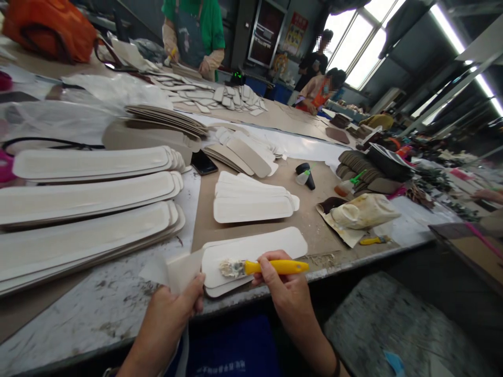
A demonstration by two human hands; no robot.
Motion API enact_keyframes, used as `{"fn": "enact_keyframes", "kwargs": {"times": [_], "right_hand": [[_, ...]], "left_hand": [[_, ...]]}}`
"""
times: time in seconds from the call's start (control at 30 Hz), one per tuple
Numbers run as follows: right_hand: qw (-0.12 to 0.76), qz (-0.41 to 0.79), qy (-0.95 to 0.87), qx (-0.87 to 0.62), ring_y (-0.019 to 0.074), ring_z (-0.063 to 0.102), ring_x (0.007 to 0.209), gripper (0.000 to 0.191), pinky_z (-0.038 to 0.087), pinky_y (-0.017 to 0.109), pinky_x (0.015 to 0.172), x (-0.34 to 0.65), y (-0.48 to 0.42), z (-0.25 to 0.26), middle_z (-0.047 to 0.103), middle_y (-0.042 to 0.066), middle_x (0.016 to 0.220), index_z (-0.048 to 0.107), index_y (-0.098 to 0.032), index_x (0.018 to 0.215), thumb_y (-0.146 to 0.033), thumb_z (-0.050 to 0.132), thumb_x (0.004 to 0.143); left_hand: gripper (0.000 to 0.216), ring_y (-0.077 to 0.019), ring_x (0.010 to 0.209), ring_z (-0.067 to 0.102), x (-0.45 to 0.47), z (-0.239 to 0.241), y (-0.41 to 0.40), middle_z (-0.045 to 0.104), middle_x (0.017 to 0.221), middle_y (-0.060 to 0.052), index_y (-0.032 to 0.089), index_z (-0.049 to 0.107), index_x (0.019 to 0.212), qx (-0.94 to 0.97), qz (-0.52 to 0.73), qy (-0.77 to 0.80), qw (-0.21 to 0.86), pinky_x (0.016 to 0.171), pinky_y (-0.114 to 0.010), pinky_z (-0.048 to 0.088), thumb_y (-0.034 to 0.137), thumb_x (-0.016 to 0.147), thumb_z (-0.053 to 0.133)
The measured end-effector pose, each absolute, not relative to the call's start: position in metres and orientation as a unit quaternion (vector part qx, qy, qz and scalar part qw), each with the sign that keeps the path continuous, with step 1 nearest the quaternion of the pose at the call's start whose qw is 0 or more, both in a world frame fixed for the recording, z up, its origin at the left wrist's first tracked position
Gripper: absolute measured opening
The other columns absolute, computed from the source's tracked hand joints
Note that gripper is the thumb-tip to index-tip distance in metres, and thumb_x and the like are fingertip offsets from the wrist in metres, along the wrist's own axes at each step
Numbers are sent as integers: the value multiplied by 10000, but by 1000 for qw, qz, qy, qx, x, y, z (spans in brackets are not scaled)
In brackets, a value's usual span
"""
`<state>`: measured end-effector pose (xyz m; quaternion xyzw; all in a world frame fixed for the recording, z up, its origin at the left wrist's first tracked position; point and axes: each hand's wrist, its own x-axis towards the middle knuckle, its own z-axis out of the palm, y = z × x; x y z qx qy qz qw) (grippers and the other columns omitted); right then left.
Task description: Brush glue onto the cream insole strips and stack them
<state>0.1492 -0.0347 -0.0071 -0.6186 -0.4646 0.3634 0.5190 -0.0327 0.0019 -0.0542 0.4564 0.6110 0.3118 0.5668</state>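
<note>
My right hand (281,280) is closed round the yellow handle of a paintbrush (277,267). Its bristles, caked with a whitish substance, rest over a long white rounded panel (271,243) at the table's front edge. Another panel lies under that one, slightly offset. My left hand (176,298) pinches a pale flat sheet (184,271) at the left end of the panels; part of the sheet hangs below the hand. Just behind lies a fanned stack of white panels (253,209) on brown paper.
Long white panels (82,196) are piled at left, near a phone (204,162). To the right are a glue-stained container (363,212), a second yellow brush (373,240) and a bottle with a green nozzle (348,186). Across the table a person in green (194,36) handles pieces.
</note>
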Motion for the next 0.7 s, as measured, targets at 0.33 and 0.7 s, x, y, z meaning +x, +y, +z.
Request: {"fn": "enact_keyframes", "kwargs": {"times": [0.33, 0.7], "right_hand": [[487, 201, -593, -609, 176, 535, 892, 208, 417, 283, 778, 173, -45, 19, 559, 41, 879, 537, -194, 839, -287, 392, 956], [412, 581, -481, -511, 100, 474, 398, 210, 337, 193, 392, 109, -20, 18, 454, -86, 480, 480, -206, 766, -361, 616, 805]], "left_hand": [[376, -129, 459, 369, -32, -25, -7, 415, 421, 69, 206, 531, 608, 393, 343, 596, 610, 485, -255, 299, 565, 628, 640], [464, -148, 449, 482, -20, 4, -23, 510, 403, 6, 206, 530, 433, 450, 284, 527, 662, 505, -263, 384, 596, 678, 588]]}}
